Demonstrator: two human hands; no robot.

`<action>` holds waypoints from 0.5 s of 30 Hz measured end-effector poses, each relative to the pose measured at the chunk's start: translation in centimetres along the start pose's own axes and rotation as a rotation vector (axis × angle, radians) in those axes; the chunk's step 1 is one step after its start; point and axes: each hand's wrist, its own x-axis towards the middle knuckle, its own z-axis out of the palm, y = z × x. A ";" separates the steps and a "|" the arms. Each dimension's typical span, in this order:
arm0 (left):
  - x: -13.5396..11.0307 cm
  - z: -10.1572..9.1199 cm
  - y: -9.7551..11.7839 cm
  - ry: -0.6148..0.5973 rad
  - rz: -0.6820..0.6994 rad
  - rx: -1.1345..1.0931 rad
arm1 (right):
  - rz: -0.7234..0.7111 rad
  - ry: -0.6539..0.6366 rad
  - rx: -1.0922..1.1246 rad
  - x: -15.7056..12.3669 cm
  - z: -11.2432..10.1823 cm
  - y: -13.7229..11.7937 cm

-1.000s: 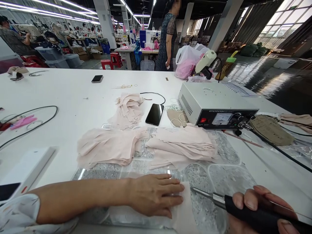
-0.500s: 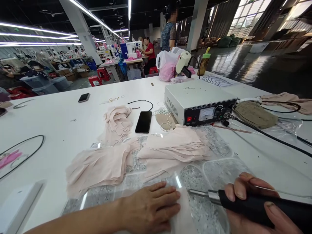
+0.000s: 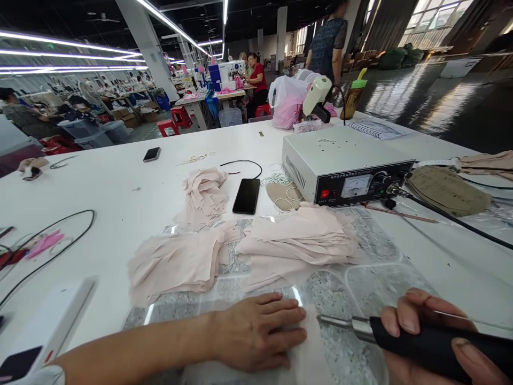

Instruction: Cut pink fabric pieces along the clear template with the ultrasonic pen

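My left hand (image 3: 258,334) lies flat, palm down, on a pale translucent template sheet with a strip of light pink fabric (image 3: 310,342) showing beyond its fingertips. My right hand (image 3: 425,326) is wrapped round the black handle of an ultrasonic cutter (image 3: 401,337). Its metal tip points left, close to the fabric's right edge; whether it touches cannot be made out. Under both is a grey stone-patterned mat (image 3: 340,289). Cut pink fabric pieces lie beyond in a left stack (image 3: 176,262), a right stack (image 3: 300,240) and a far pile (image 3: 204,195).
A grey control box (image 3: 348,160) with a dial stands at the back right, its black cable (image 3: 452,216) running right. A phone (image 3: 246,196) lies beside the fabric. White elastic loops (image 3: 280,180), a heat gun (image 3: 318,96) and a bottle (image 3: 355,99) are farther back. People work behind.
The view has swung left, so the table's things sit farther right in the picture. Both hands keep nearly the same place on the mat. The walking person in the background appears nearer.
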 end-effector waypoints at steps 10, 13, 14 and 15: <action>5.3 -0.3 0.0 -0.138 -0.653 -0.324 | 0.003 0.040 0.009 0.3 -1.0 0.7; 6.1 -0.1 -0.2 -0.128 -0.698 -0.399 | 0.010 0.029 0.005 0.1 -0.6 0.3; 6.3 0.0 -0.3 -0.119 -0.702 -0.410 | 0.012 0.023 0.003 0.1 -0.5 0.2; 6.3 0.1 -0.2 -0.112 -0.703 -0.414 | 0.008 0.020 0.004 0.1 -0.4 0.1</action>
